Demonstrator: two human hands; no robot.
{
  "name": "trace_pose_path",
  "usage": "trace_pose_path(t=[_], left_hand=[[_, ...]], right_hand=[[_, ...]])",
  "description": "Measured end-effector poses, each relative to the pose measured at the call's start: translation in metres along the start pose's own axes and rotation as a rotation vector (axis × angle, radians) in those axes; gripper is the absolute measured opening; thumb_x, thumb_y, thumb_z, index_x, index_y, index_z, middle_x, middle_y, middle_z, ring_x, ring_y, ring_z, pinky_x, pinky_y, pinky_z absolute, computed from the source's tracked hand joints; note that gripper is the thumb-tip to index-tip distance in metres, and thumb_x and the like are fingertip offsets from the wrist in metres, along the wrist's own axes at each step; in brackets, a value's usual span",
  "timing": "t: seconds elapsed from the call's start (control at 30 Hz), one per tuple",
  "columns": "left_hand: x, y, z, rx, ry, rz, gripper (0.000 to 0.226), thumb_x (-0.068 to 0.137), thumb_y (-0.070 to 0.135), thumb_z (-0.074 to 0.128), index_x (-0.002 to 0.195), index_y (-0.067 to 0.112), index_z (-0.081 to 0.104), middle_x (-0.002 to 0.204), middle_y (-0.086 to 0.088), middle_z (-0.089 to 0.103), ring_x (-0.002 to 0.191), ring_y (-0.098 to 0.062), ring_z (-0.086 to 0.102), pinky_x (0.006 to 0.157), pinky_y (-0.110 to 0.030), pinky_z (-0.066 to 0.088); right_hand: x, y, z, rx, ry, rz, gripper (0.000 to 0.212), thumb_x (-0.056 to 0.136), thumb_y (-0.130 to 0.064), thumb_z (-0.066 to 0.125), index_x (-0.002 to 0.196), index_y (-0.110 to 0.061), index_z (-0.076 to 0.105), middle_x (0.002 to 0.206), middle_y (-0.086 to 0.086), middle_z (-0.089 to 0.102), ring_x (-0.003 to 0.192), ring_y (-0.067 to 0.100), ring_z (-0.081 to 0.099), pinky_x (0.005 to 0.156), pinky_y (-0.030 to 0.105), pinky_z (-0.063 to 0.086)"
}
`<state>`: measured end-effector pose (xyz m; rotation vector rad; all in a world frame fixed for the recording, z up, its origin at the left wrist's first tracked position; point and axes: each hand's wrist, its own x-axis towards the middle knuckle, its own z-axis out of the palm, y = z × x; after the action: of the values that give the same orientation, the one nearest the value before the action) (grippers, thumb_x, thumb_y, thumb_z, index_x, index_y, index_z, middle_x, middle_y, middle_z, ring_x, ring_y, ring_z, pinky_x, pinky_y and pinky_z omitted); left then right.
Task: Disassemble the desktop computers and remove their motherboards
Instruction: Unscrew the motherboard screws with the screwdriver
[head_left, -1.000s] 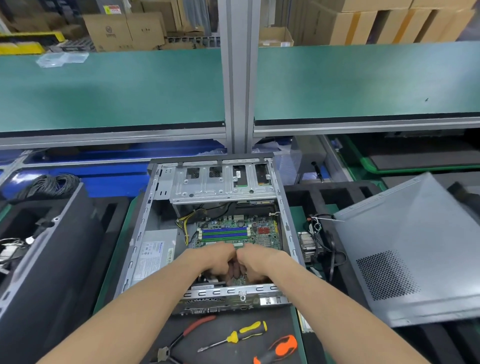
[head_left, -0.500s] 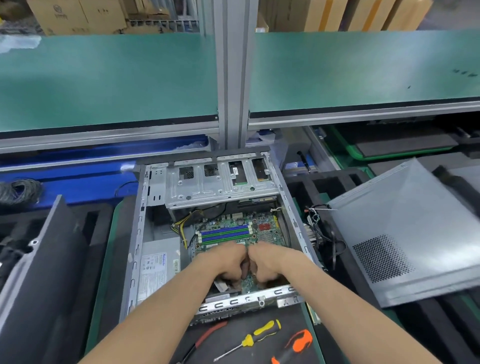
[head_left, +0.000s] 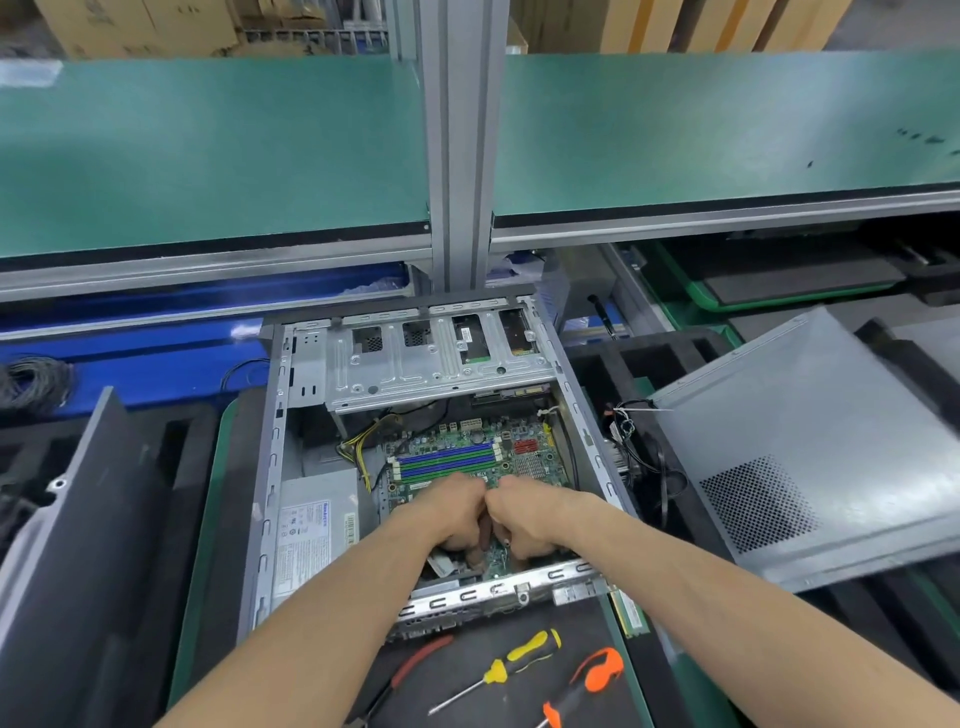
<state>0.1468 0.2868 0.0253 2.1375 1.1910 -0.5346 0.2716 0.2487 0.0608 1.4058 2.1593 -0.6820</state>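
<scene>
An open grey desktop case (head_left: 275, 467) lies flat in front of me. Its green motherboard (head_left: 530, 462) with blue and green memory slots sits inside, below a silver drive cage (head_left: 415, 374). My left hand (head_left: 452, 514) and my right hand (head_left: 535, 519) reach into the near end of the case, knuckles together. Their fingers curl down onto the near part of the motherboard. Exactly what the fingertips grip is hidden under the hands.
A power supply (head_left: 311, 530) fills the case's left side. A removed side panel (head_left: 805, 441) leans at the right beside loose cables (head_left: 639, 452). A yellow screwdriver (head_left: 519, 657), an orange-handled tool (head_left: 597, 670) and red-handled pliers (head_left: 421, 657) lie near me. Another black case (head_left: 78, 519) stands left.
Both hands stay pressed together at the same spot on the board. Only my view has shifted slightly, bringing the case a little lower and to the right.
</scene>
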Motion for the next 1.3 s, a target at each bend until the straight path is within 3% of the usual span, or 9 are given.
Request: trace_pose_path(t=[0.13,0.3,0.43,0.63,0.83,0.97,1.1,1.23,1.3], left_hand=[[-0.001,0.000,0.001,-0.032,0.005,-0.006,0.026,0.058,0.022,0.094,0.057,0.028,0.068,0.075,0.014,0.065,0.077,-0.010,0.058,0.073,-0.029,0.049],[-0.005,0.005,-0.003,-0.033,0.014,-0.044,0.038,0.054,0.023,0.096,0.076,0.030,0.066,0.098,0.003,0.066,0.091,-0.021,0.061,0.084,-0.038,0.055],[-0.004,0.002,0.000,-0.011,0.015,-0.022,0.022,0.058,0.027,0.094,0.067,0.027,0.074,0.088,0.008,0.067,0.089,-0.014,0.057,0.077,-0.029,0.049],[-0.005,0.005,-0.004,-0.005,0.036,-0.032,0.040,0.052,0.030,0.096,0.076,0.028,0.064,0.087,0.007,0.058,0.089,-0.017,0.051,0.076,-0.028,0.044],[-0.003,-0.001,-0.001,-0.023,0.013,-0.019,0.026,0.055,0.026,0.095,0.058,0.027,0.069,0.072,0.017,0.058,0.084,-0.009,0.052,0.065,-0.023,0.039],[-0.003,0.002,-0.002,-0.019,0.024,-0.033,0.040,0.051,0.033,0.097,0.069,0.028,0.062,0.080,0.012,0.052,0.091,-0.017,0.050,0.075,-0.027,0.042],[-0.003,0.001,0.000,-0.050,0.016,-0.046,0.030,0.053,0.030,0.096,0.074,0.027,0.074,0.086,0.014,0.063,0.092,-0.015,0.054,0.083,-0.031,0.048],[-0.003,0.004,0.000,-0.003,0.026,-0.055,0.053,0.055,0.035,0.095,0.103,0.027,0.073,0.104,0.009,0.066,0.099,-0.018,0.054,0.088,-0.033,0.049],[-0.001,0.003,0.000,-0.013,0.022,-0.057,0.045,0.053,0.036,0.096,0.092,0.029,0.074,0.100,0.011,0.066,0.096,-0.015,0.053,0.085,-0.031,0.047]], right_hand=[[0.000,0.001,0.000,-0.035,0.007,-0.003,0.029,0.085,-0.006,0.065,0.062,-0.019,0.051,0.065,-0.002,0.046,0.058,0.019,0.047,0.064,0.030,0.045],[0.004,-0.007,-0.002,-0.116,0.001,-0.069,0.019,0.082,-0.007,0.067,0.069,-0.015,0.056,0.062,-0.003,0.043,0.060,0.021,0.045,0.064,0.030,0.042],[0.003,0.001,0.001,-0.076,0.012,-0.051,0.036,0.084,-0.009,0.067,0.058,-0.021,0.045,0.062,-0.003,0.045,0.055,0.014,0.041,0.064,0.030,0.042],[0.002,-0.007,-0.003,-0.093,0.011,-0.094,0.017,0.080,-0.005,0.067,0.071,-0.016,0.058,0.060,-0.003,0.044,0.062,0.024,0.046,0.065,0.030,0.042],[-0.004,-0.002,-0.005,-0.088,0.005,-0.088,0.024,0.083,-0.007,0.066,0.065,-0.018,0.055,0.061,-0.003,0.044,0.057,0.018,0.043,0.066,0.029,0.041],[-0.006,-0.009,-0.007,-0.109,-0.006,-0.114,0.005,0.083,-0.006,0.066,0.084,-0.009,0.069,0.064,-0.002,0.044,0.063,0.022,0.045,0.065,0.030,0.042],[-0.007,-0.003,-0.015,-0.074,0.042,-0.062,0.016,0.084,-0.006,0.061,0.071,-0.016,0.063,0.062,-0.001,0.049,0.069,0.024,0.054,0.065,0.031,0.047],[-0.005,-0.012,-0.014,-0.027,0.068,-0.068,0.011,0.083,-0.003,0.062,0.076,-0.010,0.067,0.063,-0.001,0.047,0.059,0.016,0.047,0.062,0.030,0.043],[-0.006,-0.011,-0.012,-0.045,0.066,-0.056,0.012,0.083,-0.003,0.064,0.075,-0.011,0.064,0.068,-0.001,0.046,0.066,0.020,0.052,0.063,0.031,0.044]])
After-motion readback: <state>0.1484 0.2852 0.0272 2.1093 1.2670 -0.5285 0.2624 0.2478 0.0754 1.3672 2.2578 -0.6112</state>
